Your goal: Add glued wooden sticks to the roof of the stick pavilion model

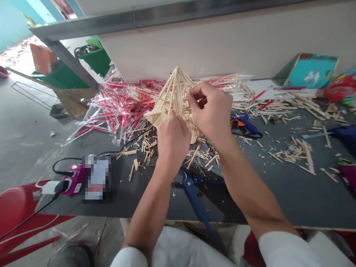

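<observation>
A pointed model of thin wooden sticks [178,87], like a pitched roof with a flared base, stands in the middle of the table. My left hand [174,142] is closed at its front, fingertips gripping the lower sticks, which it partly hides. On the right side of the model, my right hand [213,107] is closed in a pinch, thumb against forefinger, close to the sloping sticks. Whatever lies between those fingertips is too small or hidden to make out. Just below my hands lies a blue-handled cutter [191,189], and a blue glue gun [247,124] rests to the right.
Red-and-clear plastic wrappers [116,107] heap up at the left back. Stick offcuts [297,154] litter the dark table [250,196]. A phone [97,178] lies beside a purple power strip [75,180] with cords. A metal bar [178,15] crosses behind.
</observation>
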Available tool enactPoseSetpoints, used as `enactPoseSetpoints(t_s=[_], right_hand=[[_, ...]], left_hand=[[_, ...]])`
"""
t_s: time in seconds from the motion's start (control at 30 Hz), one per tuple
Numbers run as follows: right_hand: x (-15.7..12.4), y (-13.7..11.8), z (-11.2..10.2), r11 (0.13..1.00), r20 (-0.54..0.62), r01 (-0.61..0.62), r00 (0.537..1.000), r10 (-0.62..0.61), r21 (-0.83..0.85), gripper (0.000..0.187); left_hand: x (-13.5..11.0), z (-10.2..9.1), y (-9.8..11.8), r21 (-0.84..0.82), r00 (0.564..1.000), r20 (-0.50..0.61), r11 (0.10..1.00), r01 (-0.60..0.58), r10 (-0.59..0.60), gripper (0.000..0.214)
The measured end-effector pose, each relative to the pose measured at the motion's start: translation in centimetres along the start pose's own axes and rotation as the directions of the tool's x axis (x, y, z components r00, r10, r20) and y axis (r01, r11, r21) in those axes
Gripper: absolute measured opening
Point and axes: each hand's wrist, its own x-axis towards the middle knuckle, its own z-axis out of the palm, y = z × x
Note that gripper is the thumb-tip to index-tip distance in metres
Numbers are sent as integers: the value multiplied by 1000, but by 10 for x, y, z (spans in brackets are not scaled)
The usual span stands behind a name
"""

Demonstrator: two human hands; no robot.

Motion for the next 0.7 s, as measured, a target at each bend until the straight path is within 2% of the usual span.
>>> enactPoseSetpoints(t_s=[0.2, 0.53, 0.7], right_hand=[[1, 0, 1, 1000, 4, -7, 1000, 7, 11, 9], [1, 0, 1, 1000, 20, -22, 1000, 22, -7, 6], [0, -1, -1, 999, 27, -35, 999, 35, -15, 6]], left_hand=[[0, 0, 2, 11, 999, -38, 1000, 4, -3, 23], [0, 4, 3, 2, 996, -93, 1000, 4, -3, 29], [2, 4, 6, 2, 991, -127, 999, 48, -47, 32]])
